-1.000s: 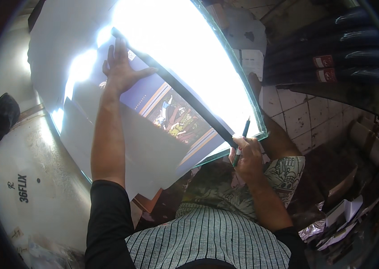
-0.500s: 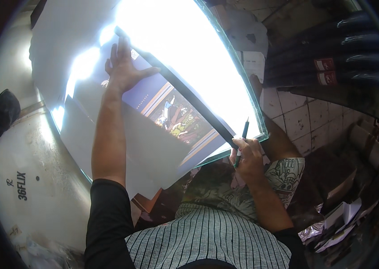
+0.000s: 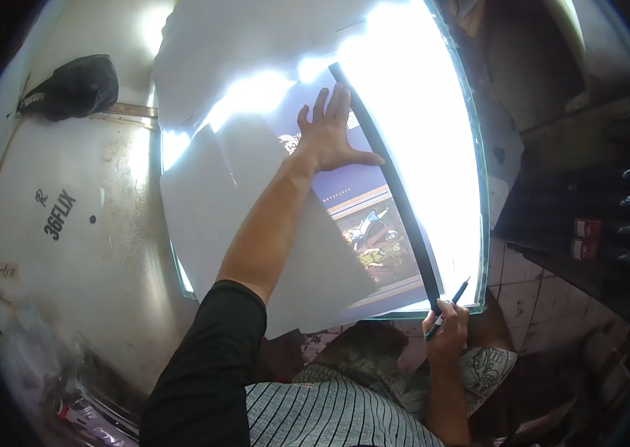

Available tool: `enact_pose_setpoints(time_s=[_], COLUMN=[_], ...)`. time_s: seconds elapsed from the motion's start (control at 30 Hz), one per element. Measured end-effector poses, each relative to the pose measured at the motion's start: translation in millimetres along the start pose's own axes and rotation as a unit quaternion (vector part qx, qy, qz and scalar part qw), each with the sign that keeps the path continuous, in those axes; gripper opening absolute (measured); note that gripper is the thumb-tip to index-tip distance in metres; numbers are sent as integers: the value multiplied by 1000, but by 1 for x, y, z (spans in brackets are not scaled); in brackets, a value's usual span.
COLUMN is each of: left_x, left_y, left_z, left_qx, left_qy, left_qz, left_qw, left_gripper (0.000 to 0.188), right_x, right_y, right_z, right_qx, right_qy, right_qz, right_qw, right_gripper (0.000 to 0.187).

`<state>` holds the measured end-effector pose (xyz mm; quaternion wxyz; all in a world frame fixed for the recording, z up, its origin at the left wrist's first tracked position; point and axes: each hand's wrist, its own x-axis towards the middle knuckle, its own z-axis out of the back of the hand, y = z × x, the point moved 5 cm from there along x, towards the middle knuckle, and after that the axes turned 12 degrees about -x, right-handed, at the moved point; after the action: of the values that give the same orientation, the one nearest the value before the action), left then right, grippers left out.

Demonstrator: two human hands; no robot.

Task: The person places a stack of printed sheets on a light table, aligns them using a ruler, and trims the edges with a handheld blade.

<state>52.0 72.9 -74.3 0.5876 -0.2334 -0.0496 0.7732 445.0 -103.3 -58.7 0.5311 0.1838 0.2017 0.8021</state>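
Observation:
A long black straightedge (image 3: 395, 190) lies aslant across a purple printed sheet (image 3: 363, 177) with a colourful cartoon picture, on a brightly lit glass-topped light table (image 3: 483, 223). My left hand (image 3: 327, 141) is spread flat on the sheet, its fingertips and thumb at the straightedge's upper part. At the lower end, my right hand (image 3: 447, 328) is closed round a slim, dark pen-shaped tool (image 3: 461, 288) whose thin tip points up and away. Its fingers touch the straightedge's near end. Large pale sheets (image 3: 255, 246) cover the left part of the print, beneath my left forearm.
To the left is a whitish surface (image 3: 69, 276) with a black plastic bag (image 3: 80, 86) on it. Dark rolls (image 3: 620, 216) with red labels are stacked at the right, above a tiled floor (image 3: 516, 298). My patterned shorts (image 3: 490, 372) show below the table's near corner.
The view has swung, so the table and both hands appear farther right and lower. Both hands keep their places along the straightedge, and the pen-shaped tool leans more to the right.

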Motion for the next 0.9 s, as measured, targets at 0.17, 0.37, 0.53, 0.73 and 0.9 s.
enact_pose_setpoints(time_s=[0.17,0.37,0.53,0.73,0.9], left_x=[2,2,2,1,1], left_y=[-6,-2,-3,-2,-2], left_z=[2,-1,-2,-2,-1], left_qx=[-8,-5,-17,0,3], left_qy=[-1,-9,-11,-1,4], left_qz=[-3,-8,-14,-5,0], left_qw=[1000,1000,1000,1000,1000], left_gripper=[158,159,160,160,160], right_x=[2,-1,-2,5,3], right_y=[-2,-3,-4,2,2], right_z=[4,2,2,5,5], right_qx=[-16,-4,-6,-21,-10], right_qy=[10,9,19,-14,4], right_qz=[9,0,-5,9,7], right_qw=[1000,1000,1000,1000,1000], right_gripper=[42,42,42,39,41])
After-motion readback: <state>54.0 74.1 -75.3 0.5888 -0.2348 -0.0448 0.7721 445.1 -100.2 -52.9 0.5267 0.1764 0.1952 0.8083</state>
